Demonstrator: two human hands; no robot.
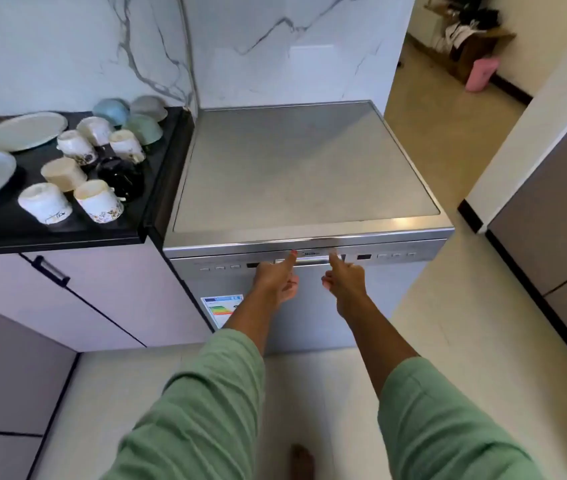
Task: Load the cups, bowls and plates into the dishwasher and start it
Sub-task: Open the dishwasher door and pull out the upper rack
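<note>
Sleeves [206,403], green, lead from the viewer to both hands at the dishwasher [310,174] front. Left hand [277,280] and right hand [344,282] each point a forefinger at the door handle [311,260], other fingers curled, grasping nothing. The door looks shut, so opening it seems the step: hook both hands under the handle, pull evenly, lower gently. Left of the dishwasher, on the counter [67,230], wait upturned cups [98,200], then plates [22,130] and bowls [143,128] further back.

White marble wall [275,46], black countertop [157,157] (left), lilac cabinets [109,289], pale floor [448,133].
</note>
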